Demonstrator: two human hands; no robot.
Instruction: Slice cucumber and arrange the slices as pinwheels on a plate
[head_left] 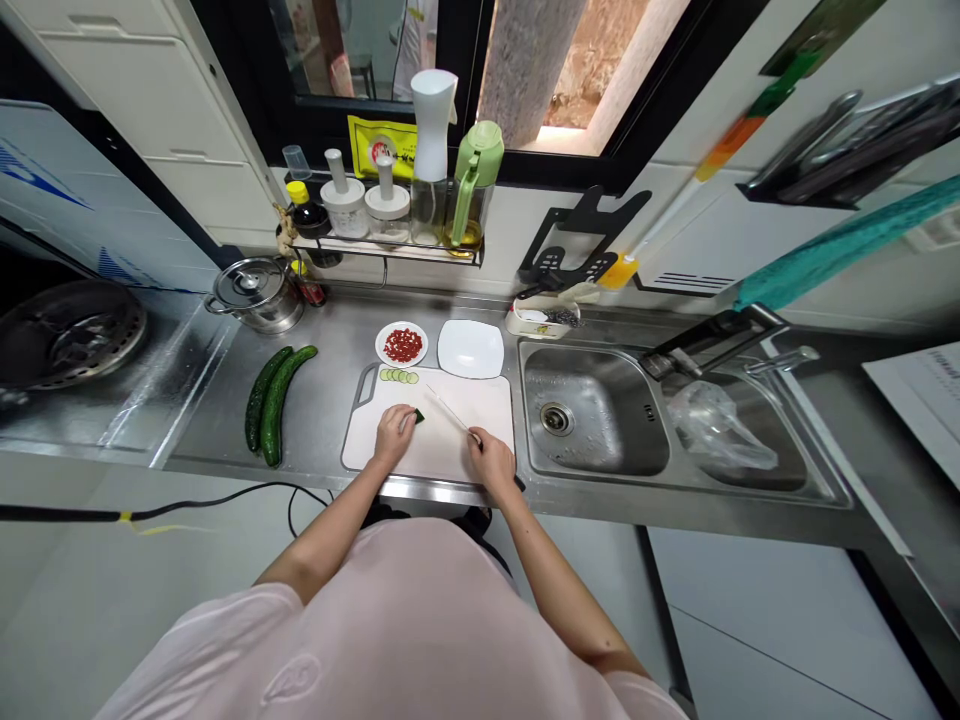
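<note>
My left hand [393, 436] is closed over a small dark green piece of cucumber [419, 415] on the white cutting board [442, 456]. Only the tip of that piece shows past my fingers. Gripped by its handle in my right hand [493, 463] is a knife [448, 410]. Its blade points away and to the left across the board, apart from the cucumber piece. A row of several thin cucumber slices [399, 376] lies at the board's far left edge. Beyond the board stand a white plate [471, 350] and a round dish [381, 352] of chopped red pieces.
Two whole cucumbers [276, 415] lie left of the board, near a lidded steel pot [259, 296]. A steel sink [600, 452] adjoins on the right, with a plastic bag [720, 425] in its second basin. Bottles and jars fill a wall rack [390, 250]. A wok [71, 335] stands far left.
</note>
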